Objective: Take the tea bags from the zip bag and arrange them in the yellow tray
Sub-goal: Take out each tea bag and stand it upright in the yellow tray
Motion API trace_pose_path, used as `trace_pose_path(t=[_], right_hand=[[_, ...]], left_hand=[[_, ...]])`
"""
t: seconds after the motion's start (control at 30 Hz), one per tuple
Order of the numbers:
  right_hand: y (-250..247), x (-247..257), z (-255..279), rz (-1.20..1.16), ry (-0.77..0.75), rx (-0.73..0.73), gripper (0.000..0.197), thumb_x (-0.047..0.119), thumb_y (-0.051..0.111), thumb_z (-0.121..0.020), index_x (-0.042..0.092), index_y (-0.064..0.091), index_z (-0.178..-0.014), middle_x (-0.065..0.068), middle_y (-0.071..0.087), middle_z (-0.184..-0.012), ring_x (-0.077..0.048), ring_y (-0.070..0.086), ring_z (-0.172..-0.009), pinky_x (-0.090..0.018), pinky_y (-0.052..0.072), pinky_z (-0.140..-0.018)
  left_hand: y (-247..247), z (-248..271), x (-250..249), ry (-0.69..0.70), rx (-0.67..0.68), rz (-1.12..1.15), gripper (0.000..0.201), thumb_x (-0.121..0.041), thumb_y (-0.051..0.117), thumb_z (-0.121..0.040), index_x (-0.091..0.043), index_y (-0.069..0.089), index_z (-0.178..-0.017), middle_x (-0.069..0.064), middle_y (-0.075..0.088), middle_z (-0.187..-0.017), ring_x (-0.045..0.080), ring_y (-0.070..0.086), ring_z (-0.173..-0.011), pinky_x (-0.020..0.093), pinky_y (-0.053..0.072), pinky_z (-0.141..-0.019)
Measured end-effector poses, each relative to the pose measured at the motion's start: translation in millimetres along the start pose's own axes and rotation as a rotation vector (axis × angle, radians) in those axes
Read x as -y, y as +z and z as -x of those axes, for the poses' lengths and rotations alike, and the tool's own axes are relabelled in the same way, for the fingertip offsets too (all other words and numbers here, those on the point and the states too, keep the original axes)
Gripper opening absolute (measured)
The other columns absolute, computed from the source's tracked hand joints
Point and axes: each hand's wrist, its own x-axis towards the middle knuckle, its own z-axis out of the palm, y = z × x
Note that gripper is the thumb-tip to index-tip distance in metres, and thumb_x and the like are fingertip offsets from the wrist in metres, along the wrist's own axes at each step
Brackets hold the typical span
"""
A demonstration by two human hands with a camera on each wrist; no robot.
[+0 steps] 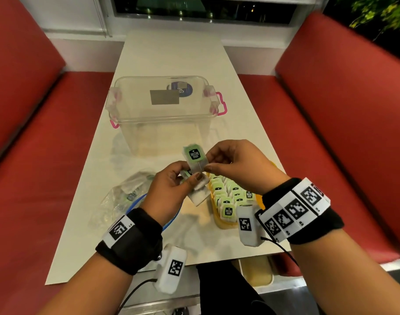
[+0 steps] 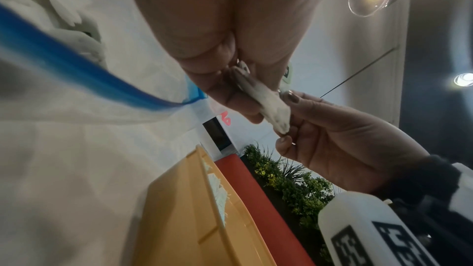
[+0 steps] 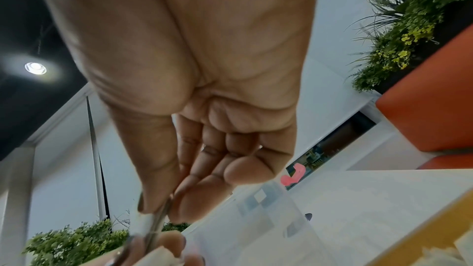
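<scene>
Above the table, my right hand (image 1: 209, 162) pinches a tea bag (image 1: 194, 156) with a green label between thumb and fingers. My left hand (image 1: 189, 176) grips the same bunch from below, with another white tea bag (image 1: 198, 193) hanging under its thumb. In the left wrist view the left hand (image 2: 240, 88) and right hand (image 2: 286, 118) both pinch the white tea bag (image 2: 268, 102). The right wrist view has the right hand (image 3: 163, 209) nipping a thin tea bag edge (image 3: 151, 226). The yellow tray (image 1: 225, 225) below holds several upright tea bags. The clear zip bag (image 1: 121, 196) lies at the left.
A clear plastic tub (image 1: 162, 110) with pink latches stands on the white table (image 1: 171, 55) beyond the hands. Red bench seats (image 1: 331, 133) run along both sides. The zip bag's blue zip strip (image 2: 76, 64) lies under the left wrist.
</scene>
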Motion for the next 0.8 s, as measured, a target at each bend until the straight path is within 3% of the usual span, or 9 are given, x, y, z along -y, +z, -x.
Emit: trace_pose_path(t=[0.1,0.17,0.27,0.37,0.43,0.5,0.63,0.7,0.8], right_hand=[[-3.5,-2.8,2.0,-0.041,0.015,0.016,0.022,0.020,0.077,-0.079,0.016,0.067,-0.098,0.000,0.071,-0.079,-0.005,0.060,-0.062,-0.025,0.051,-0.065],[-6.8,-3.9,0.7,-0.013,0.018,0.002,0.027,0.029,0.078,-0.077,0.021,0.067,-0.100,0.005,0.071,-0.082,-0.003,0.056,-0.060,-0.020,0.047,-0.059],[-13.3,-3.6,-3.1,0.072,-0.008,-0.030,0.013,0.026,0.073,-0.082,0.022,0.069,-0.094,0.008,0.067,-0.074,-0.006,0.055,-0.061,-0.019,0.045,-0.059],[-17.7,-4.7,-2.5,0.103,-0.013,-0.008,0.003,0.019,0.070,-0.085,0.017,0.070,-0.087,0.001,0.067,-0.070,-0.008,0.056,-0.061,-0.022,0.045,-0.059],[-21.3,-7.4,-1.0,0.140,-0.012,-0.008,0.007,0.023,0.070,-0.084,0.017,0.070,-0.088,0.002,0.067,-0.071,-0.003,0.052,-0.056,-0.014,0.040,-0.054],[-25.8,-8.7,-0.2,0.190,-0.011,-0.026,0.012,0.028,0.072,-0.082,0.021,0.070,-0.092,0.007,0.066,-0.076,-0.001,0.052,-0.058,-0.008,0.039,-0.054],[-36.1,-5.4,0.4,0.292,-0.029,0.032,0.008,0.024,0.072,-0.082,0.018,0.073,-0.087,0.008,0.068,-0.073,-0.004,0.059,-0.062,-0.009,0.042,-0.055],[-43.5,-6.7,0.5,0.332,-0.014,0.058,0.007,0.023,0.071,-0.083,0.018,0.073,-0.087,0.005,0.069,-0.073,-0.006,0.063,-0.064,-0.016,0.047,-0.059],[-57.5,-19.1,0.0,0.380,0.054,0.084,0.006,0.020,0.069,-0.084,0.017,0.072,-0.089,0.002,0.071,-0.071,-0.009,0.067,-0.066,-0.024,0.052,-0.064]], left_hand=[[2.8,-1.6,1.3,-0.010,0.016,-0.027,0.017,-0.002,0.062,-0.090,-0.016,0.068,-0.097,-0.002,0.074,-0.090,0.012,0.069,-0.085,0.023,0.053,-0.071],[3.7,-4.0,5.1,-0.021,0.033,-0.076,0.016,-0.004,0.064,-0.089,-0.018,0.069,-0.097,-0.001,0.074,-0.091,0.016,0.070,-0.088,0.031,0.055,-0.076],[6.8,-6.1,7.6,-0.015,0.090,-0.185,0.011,-0.020,0.069,-0.085,-0.025,0.071,-0.094,0.004,0.074,-0.094,0.028,0.069,-0.093,0.050,0.054,-0.086],[11.9,-7.1,6.9,0.003,0.100,-0.237,0.012,-0.029,0.067,-0.082,-0.028,0.070,-0.093,0.003,0.073,-0.092,0.030,0.068,-0.093,0.055,0.052,-0.086],[13.8,-8.7,7.8,0.024,0.098,-0.286,0.013,-0.035,0.066,-0.082,-0.028,0.069,-0.092,0.002,0.072,-0.090,0.031,0.066,-0.090,0.056,0.051,-0.083],[15.3,-9.5,9.9,0.040,0.123,-0.373,0.014,-0.038,0.065,-0.083,-0.028,0.070,-0.091,-0.001,0.071,-0.087,0.027,0.065,-0.086,0.052,0.052,-0.079],[20.1,-10.1,12.4,0.083,0.146,-0.520,0.002,-0.025,0.068,-0.088,-0.025,0.070,-0.089,-0.008,0.066,-0.082,0.007,0.057,-0.075,0.022,0.043,-0.066],[19.7,-10.1,14.8,0.077,0.139,-0.539,0.006,-0.025,0.068,-0.088,-0.023,0.069,-0.093,-0.009,0.066,-0.085,0.006,0.057,-0.076,0.020,0.041,-0.065],[13.3,-8.7,17.7,0.045,0.133,-0.489,0.010,-0.020,0.064,-0.090,-0.025,0.068,-0.098,-0.011,0.067,-0.094,0.008,0.060,-0.085,0.029,0.049,-0.076]])
